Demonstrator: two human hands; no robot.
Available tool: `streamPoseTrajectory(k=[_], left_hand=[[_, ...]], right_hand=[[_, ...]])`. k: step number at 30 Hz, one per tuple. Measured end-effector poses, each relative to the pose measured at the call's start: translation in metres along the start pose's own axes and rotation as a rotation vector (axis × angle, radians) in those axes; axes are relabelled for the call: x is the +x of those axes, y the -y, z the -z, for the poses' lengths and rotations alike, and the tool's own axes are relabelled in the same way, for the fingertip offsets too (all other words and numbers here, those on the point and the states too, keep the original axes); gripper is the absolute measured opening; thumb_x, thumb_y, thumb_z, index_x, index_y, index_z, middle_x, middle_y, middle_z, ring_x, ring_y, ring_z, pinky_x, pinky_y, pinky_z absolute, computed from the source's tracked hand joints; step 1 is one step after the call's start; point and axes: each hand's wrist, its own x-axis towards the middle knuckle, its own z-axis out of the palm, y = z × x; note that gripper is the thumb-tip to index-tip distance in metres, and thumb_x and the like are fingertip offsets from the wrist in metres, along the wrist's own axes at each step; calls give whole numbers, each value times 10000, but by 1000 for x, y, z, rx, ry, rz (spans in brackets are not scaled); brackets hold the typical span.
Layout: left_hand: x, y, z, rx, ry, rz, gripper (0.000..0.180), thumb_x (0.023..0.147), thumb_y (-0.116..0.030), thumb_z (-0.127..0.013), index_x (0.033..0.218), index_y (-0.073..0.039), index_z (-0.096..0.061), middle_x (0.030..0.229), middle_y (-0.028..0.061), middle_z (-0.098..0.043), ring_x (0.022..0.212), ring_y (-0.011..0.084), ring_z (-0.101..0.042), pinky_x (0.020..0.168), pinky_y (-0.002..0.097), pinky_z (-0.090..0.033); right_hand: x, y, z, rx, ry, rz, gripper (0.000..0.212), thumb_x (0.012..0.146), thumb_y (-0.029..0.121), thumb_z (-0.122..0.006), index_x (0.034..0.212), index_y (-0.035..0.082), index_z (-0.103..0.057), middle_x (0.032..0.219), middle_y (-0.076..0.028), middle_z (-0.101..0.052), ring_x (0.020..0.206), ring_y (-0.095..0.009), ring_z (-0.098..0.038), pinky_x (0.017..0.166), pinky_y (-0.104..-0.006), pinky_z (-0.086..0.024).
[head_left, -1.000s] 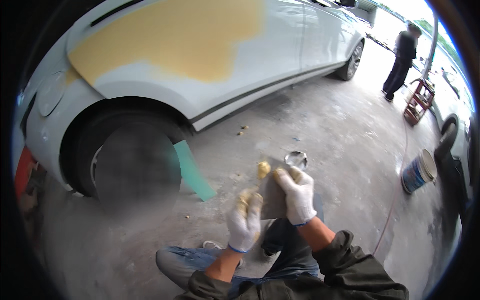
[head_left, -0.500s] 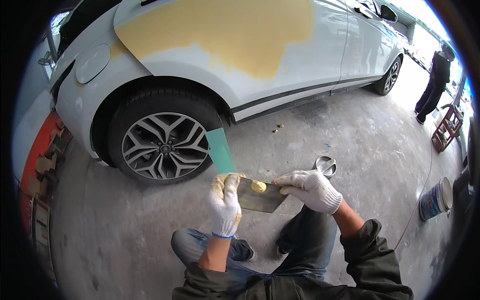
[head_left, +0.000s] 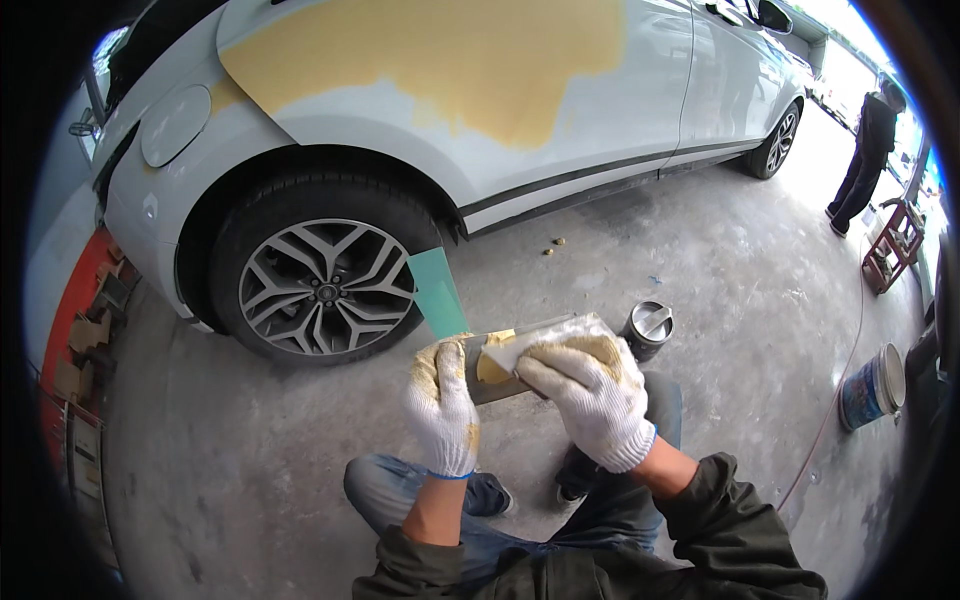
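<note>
White knit gloves, stained yellow, cover both hands. My left hand pinches the left end of a thin grey metal plate. A flat green sheet sticks up from behind that hand, in front of the tyre; its lower end is hidden. On the plate lies a smear of yellow body filler. My right hand is closed on a flat pale spreader, its edge down on the filler and covering part of it. The plate's right end is mostly hidden behind the spreader and hand.
A white car stands ahead, with yellow filler across its rear door and a grey-spoked wheel. A round tin sits on the concrete floor. At right are a bucket, a red stand and another person.
My right hand has moved left over the plate and now presses the pale spreader onto the filler. The round lump is flattened and spread. My left hand keeps its hold.
</note>
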Motion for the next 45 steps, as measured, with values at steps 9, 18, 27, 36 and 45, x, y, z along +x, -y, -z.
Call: streamPoseTrajectory(k=[9,18,27,36,45], left_hand=[[-6,-10,6,60,-30,-123,211,1029,-161,-523,1039,7,-650,980,77,-683,882,120,-617,816,276,-506],[5,-13,32,111,68,-105,180,994,-160,-580,1038,-12,-672,905,77,-711,820,109,-635,770,276,-509],[1,-21,54,-95,-29,-91,166,1002,-132,-549,989,1,-649,919,48,-688,836,94,-595,805,263,-486],[-10,-13,90,-234,-193,-65,161,1000,-110,-541,987,25,-629,935,73,-680,853,112,-600,819,259,-490],[-2,-20,128,-329,-404,-87,228,1002,-208,-573,980,2,-657,929,41,-659,851,123,-594,801,266,-481]], right_hand=[[11,14,-14,94,-34,7,318,706,96,-704,1019,143,-729,1044,-20,-693,970,-261,-646,825,-392,-516],[45,2,10,479,-68,-120,297,763,-20,-737,1037,92,-727,1046,-63,-719,950,-245,-682,833,-354,-548],[56,-4,6,933,458,-336,262,883,43,-684,1145,35,-708,1098,-116,-727,964,-175,-699,865,-311,-561],[65,-12,-6,748,627,-20,254,870,72,-684,1120,53,-725,1073,-134,-722,927,-262,-704,830,-325,-559],[40,-21,-25,1008,356,-667,252,901,12,-609,1133,-54,-683,1001,-57,-710,891,-103,-636,852,-270,-511]])
